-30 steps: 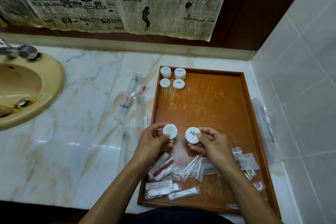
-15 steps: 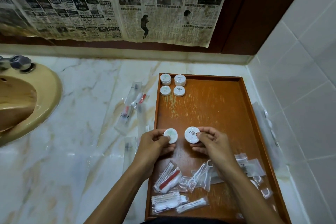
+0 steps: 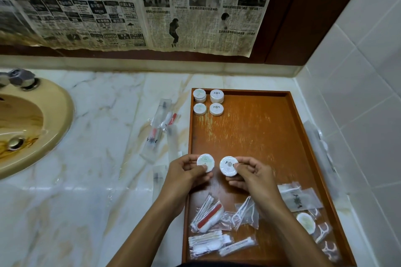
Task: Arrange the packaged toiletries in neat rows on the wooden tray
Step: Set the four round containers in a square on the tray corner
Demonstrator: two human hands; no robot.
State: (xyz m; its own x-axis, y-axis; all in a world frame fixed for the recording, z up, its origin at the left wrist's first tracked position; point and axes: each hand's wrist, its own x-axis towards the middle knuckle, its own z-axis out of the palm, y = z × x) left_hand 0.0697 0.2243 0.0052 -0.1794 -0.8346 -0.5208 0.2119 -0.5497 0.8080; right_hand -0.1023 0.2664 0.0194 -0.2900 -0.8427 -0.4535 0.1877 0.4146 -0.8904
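Toiletries mostly unsorted, task early by my read. Left to right: clear long sleeves [image 3: 159, 129] lie on the marble surface [image 3: 104, 180] off the wooden tray [image 3: 297, 136], long axes running roughly near-to-far, slightly tilted. Four round soap packs [image 3: 208, 102] sit in a tidy two-by-two block at tray's far left corner, labels up. Left hand [image 3: 184, 174] grip pinches a round soap [image 3: 205, 162]; right hand [image 3: 249, 174] grip pinches another soap [image 3: 228, 166], both face-up, above tray middle, near each other. Near end holds a loose pile of sachets [image 3: 217, 223], pointing every way, plus a stray soap disc [image 3: 306, 222] at right. Left: place these two, sort pile, bring in sleeves.
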